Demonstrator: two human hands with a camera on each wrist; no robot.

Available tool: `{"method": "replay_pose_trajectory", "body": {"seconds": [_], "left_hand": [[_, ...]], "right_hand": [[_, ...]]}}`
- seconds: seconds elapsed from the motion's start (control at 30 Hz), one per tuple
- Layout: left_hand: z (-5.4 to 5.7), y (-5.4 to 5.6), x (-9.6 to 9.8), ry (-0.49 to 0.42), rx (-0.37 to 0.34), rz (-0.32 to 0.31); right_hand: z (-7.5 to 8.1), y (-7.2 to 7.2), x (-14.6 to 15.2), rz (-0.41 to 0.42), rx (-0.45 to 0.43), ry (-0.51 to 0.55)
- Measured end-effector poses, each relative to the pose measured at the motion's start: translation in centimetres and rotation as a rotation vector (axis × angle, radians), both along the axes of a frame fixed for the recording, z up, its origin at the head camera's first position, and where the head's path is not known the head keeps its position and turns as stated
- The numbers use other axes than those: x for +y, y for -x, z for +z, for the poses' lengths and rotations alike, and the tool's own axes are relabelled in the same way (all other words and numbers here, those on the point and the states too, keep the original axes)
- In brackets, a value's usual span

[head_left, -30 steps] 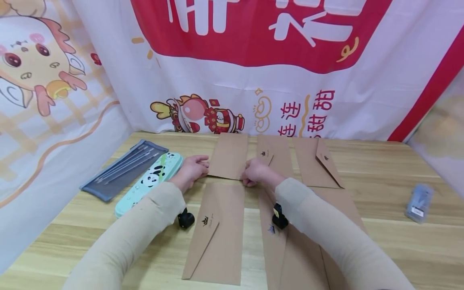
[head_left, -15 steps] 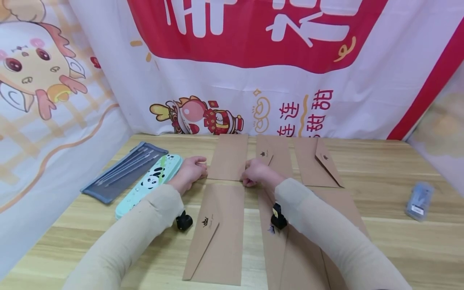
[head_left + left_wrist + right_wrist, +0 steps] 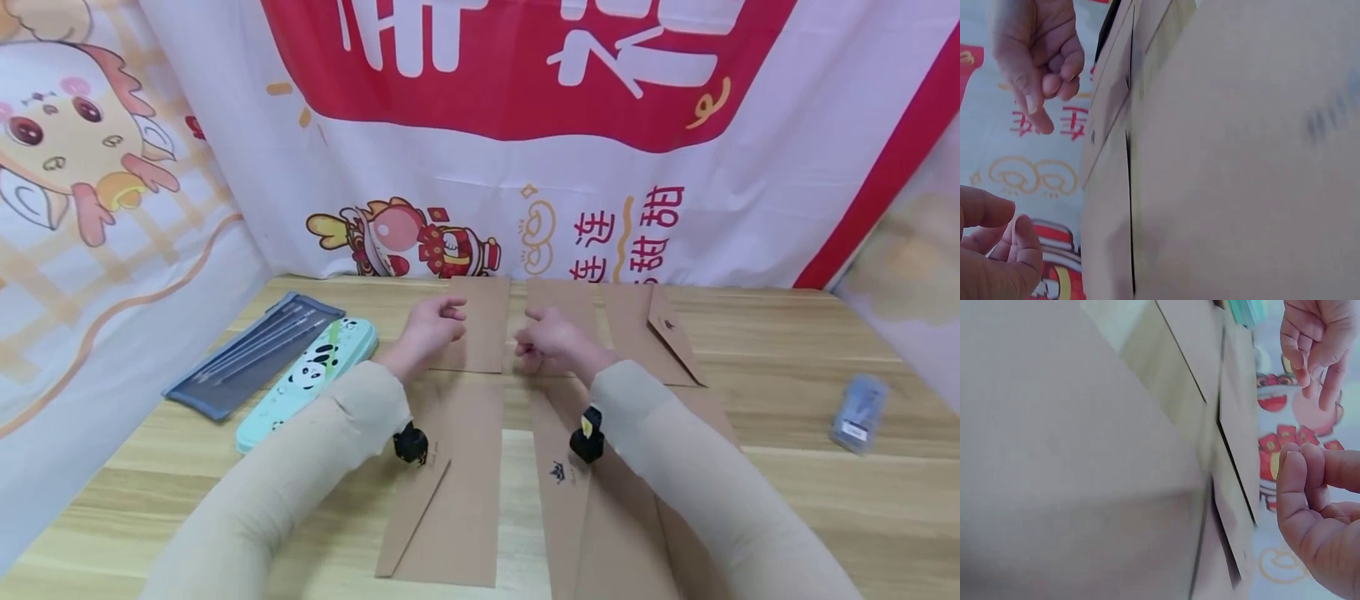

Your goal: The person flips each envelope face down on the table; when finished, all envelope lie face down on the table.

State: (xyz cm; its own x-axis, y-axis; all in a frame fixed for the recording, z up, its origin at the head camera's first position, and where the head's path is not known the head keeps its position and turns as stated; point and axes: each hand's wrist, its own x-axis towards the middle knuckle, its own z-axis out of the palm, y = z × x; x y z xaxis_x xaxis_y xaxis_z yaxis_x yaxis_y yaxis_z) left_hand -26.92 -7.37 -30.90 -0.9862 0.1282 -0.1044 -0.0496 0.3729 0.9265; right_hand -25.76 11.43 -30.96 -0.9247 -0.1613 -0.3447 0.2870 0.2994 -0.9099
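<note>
Your left hand (image 3: 432, 329) hovers by the left edge of the back left kraft envelope (image 3: 483, 333), your right hand (image 3: 555, 337) over the back middle kraft envelope (image 3: 562, 293), both loosely curled and holding nothing. Best touch the paper lightly at its edges, keeping your left wrist camera (image 3: 410, 444) clear of the front left kraft envelope (image 3: 461, 508).

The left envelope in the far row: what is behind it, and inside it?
Behind the far-row left envelope hangs a white printed cloth. The envelope's paper covers its inside, so any contents cannot be seen.
</note>
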Motion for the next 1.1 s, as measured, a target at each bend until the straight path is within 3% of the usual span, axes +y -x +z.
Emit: {"method": "replay_pose_trajectory", "body": {"seconds": [0.13, 0.33, 0.57, 0.77, 0.97, 1.1], "left_hand": [[0.2, -0.1, 2.1, -0.024, 0.008, -0.025], [-0.3, -0.3, 4.7, -0.045, 0.011, -0.062], [-1.3, 0.2, 7.1, -0.114, -0.055, -0.074], [-2.4, 0.2, 8.3, -0.074, -0.062, -0.071], [-2.6, 0.1, 8.7, -0.052, -0.099, -0.088], [-2.8, 0.0, 9.0, -0.057, -0.135, -0.068]], "right_hand": [[0.6, 0.0, 1.6, -0.001, 0.053, -0.050], [0.4, -0.3, 4.6, -0.002, 0.100, -0.061], [0.0, -1.2, 7.6, -0.023, 0.091, -0.077], [-0.5, -2.1, 9.6, -0.006, 0.104, -0.163], [-1.2, -2.2, 10.8, -0.014, 0.067, -0.147], [-1.5, -2.2, 10.8, 0.013, 0.061, -0.205]]}}
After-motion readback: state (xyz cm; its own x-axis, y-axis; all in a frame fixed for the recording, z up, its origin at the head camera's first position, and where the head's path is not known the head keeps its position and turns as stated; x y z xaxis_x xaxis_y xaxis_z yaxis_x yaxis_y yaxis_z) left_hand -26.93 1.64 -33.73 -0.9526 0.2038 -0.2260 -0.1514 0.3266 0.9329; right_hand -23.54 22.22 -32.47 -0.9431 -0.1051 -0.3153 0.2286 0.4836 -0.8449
